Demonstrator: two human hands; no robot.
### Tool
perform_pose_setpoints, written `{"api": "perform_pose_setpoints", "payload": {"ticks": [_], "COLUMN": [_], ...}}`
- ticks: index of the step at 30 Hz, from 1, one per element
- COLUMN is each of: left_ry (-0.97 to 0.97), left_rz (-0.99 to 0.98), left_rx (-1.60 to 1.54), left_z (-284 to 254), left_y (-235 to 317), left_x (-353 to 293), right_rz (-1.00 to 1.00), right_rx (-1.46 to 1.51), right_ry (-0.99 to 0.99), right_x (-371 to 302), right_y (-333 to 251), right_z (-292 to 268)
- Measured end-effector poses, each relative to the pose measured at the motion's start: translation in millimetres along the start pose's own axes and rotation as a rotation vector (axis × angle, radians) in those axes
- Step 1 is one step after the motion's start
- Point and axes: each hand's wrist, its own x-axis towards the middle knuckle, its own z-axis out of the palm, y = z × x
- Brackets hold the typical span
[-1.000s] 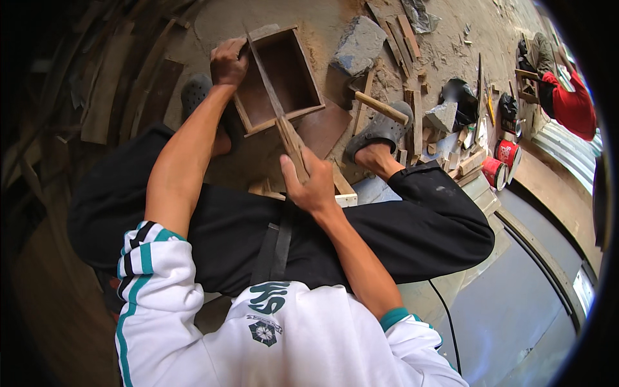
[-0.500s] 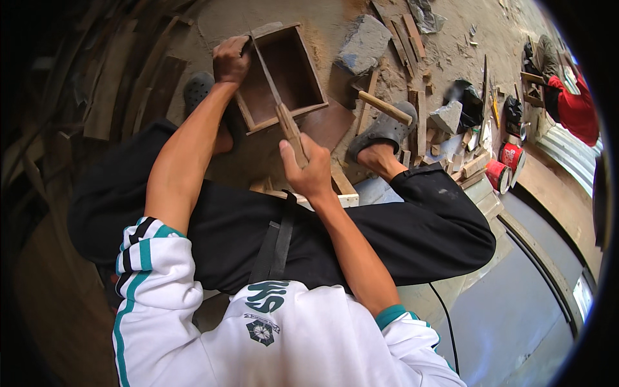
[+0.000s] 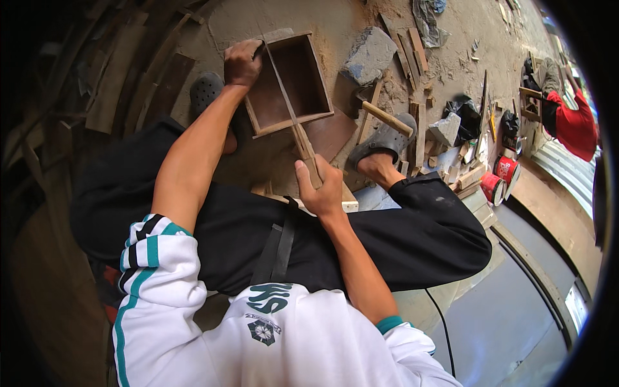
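An open wooden box (image 3: 320,76), shaped like a drawer with pale edges and a dark brown inside, lies on the ground in front of me. My left hand (image 3: 243,63) is closed at its far left corner; the fingertips are partly hidden. My right hand (image 3: 322,187) wraps round the wooden handle of a handsaw (image 3: 303,143). The thin metal blade, seen nearly edge-on, points away from me across the box's left part and past its far edge. Whether the teeth touch the wood, I cannot tell.
A wooden stick handle (image 3: 387,119) crosses above my right sandal (image 3: 387,143). A concrete block (image 3: 369,57) sits beyond it. Wood offcuts (image 3: 419,132) and red cans (image 3: 506,171) lie to the right, planks (image 3: 119,84) to the left. Another person's red clothing (image 3: 574,126) shows far right.
My right hand has drawn the handsaw back toward me and slightly right. My left hand stays at the box's corner. The whole view has shifted a little.
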Motion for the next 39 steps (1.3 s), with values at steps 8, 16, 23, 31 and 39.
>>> {"api": "perform_pose_setpoints", "payload": {"ticks": [8, 16, 23, 31, 39], "left_ry": [0.051, 0.082, 0.058, 0.08, 0.083], "left_rz": [-0.008, -0.02, 0.012, 0.046, 0.039], "left_rx": [-0.023, -0.025, 0.031, -0.02, -0.028], "left_z": [-1, 2, 1, 2, -2], "left_y": [4, 5, 3, 2, 4], "left_x": [5, 7, 12, 6, 11], "right_rz": [0.064, 0.035, 0.089, 0.072, 0.066], "right_rx": [-0.002, -0.033, -0.017, 0.001, 0.02], "right_ry": [-0.027, -0.032, -0.052, -0.034, 0.015], "right_x": [4, 18, 28, 13, 2], "right_y": [-8, 5, 19, 16, 8], "right_z": [-2, 7, 11, 11, 10]}}
